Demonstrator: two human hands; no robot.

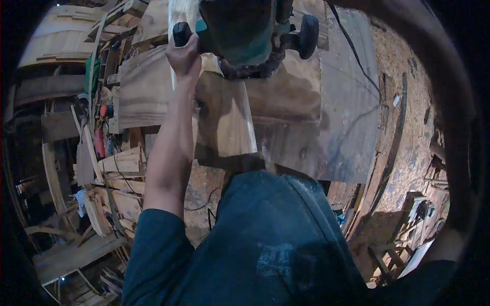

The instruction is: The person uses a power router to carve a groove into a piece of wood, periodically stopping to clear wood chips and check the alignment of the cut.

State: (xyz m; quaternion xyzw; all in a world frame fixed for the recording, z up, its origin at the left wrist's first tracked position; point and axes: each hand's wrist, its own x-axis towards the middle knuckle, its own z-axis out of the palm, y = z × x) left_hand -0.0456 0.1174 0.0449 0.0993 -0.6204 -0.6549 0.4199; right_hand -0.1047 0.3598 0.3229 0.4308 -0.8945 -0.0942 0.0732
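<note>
At the top centre a green and black power tool (237, 38) rests over pale boards. My left hand (184, 53) is closed on the black handle (182, 33) at the tool's left side, with my forearm stretched up from below. A second black knob (307, 38) sticks out at the tool's right. Beneath the tool lie a light wooden board (227, 122) and wider plywood sheets (347, 143). My right arm (449, 92) rises along the dim right rim of the view; its hand is out of sight.
Scrap boards and offcuts (76, 204) crowd the left, near a red tool (99, 143). A black cable (357, 61) runs down the right sheet. The ground (403, 143) on the right is strewn with shavings, strips and a small machine (423, 209). My dark-clothed body fills the lower middle.
</note>
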